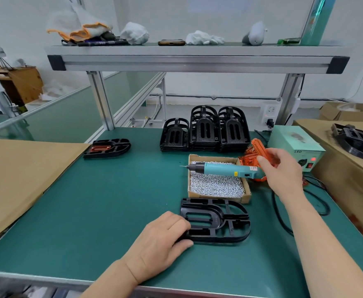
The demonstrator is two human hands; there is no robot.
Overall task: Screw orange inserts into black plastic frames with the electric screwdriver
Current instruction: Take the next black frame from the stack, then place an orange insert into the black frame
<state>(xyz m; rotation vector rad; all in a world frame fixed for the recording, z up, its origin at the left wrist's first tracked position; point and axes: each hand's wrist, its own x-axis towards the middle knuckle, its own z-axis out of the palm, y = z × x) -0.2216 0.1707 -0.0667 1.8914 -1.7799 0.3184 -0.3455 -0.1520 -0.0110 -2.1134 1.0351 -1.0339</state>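
Green bench mat under an aluminium shelf that carries rags, white gloves and a phone.

Head view:
- The black frame lies flat on the mat near the front edge, just in front of the screw tray.
- The left hand grips the frame's left end. Its fingers curl over the top and the thumb lies along the near edge.
- The right hand is raised at the right and clasps the rear of the electric screwdriver. The tool lies level above the cardboard tray of silver screws, with its bit pointing left.
- The same hand's thumb and fingers are at an orange insert on top of the orange pile. I cannot tell whether the insert is pinched or only touched.
- Three stacks of black frames stand behind the tray.
- One assembled frame, with an orange insert fitted, sits far left beside the cardboard sheet.
- A pale green power box with a red light stands at the right. Beside it is a carton with another frame lying on it.
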